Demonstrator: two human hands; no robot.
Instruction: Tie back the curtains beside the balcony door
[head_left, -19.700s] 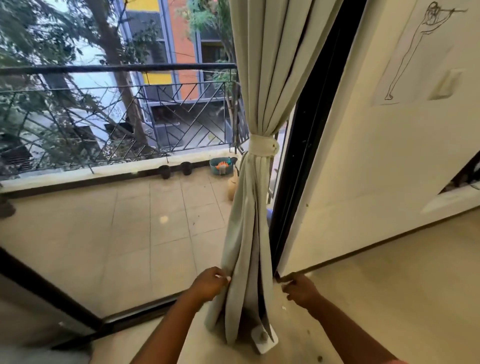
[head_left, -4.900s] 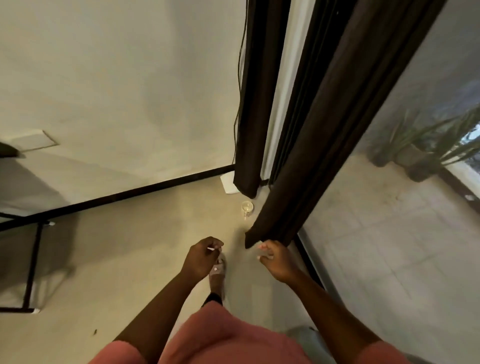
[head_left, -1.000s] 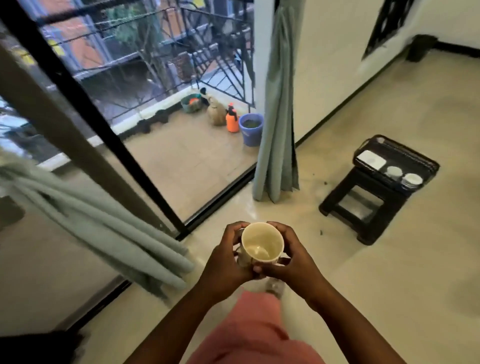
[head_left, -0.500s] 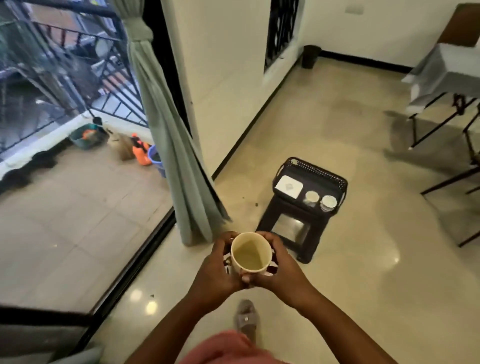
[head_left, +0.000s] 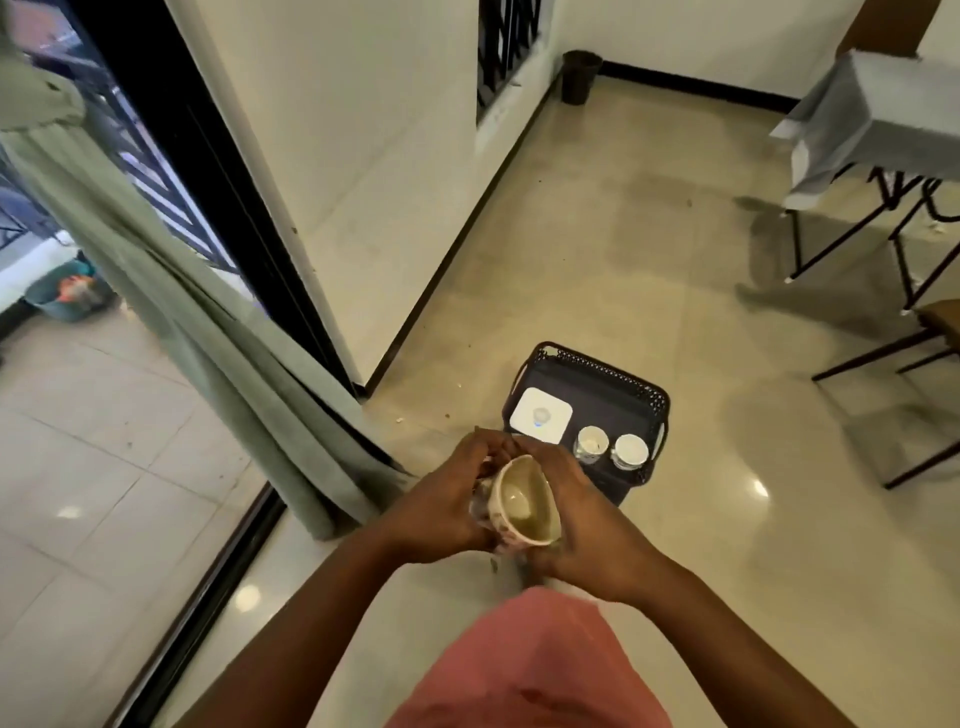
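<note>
Both hands, left (head_left: 441, 506) and right (head_left: 582, 525), curl fingers round the tilted cup (head_left: 522, 501); any contents risk spilling floorward.

Matt cloth curtain (head_left: 218, 332), glossy tiled floor (head_left: 701, 291), perforated plastic tray (head_left: 636, 382)

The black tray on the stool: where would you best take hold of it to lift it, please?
Probably by the two short end walls of the black tray, one hand from each side, lifting level. Its rim is raised all round, and a white dish and two small jars stand loose inside.
</note>
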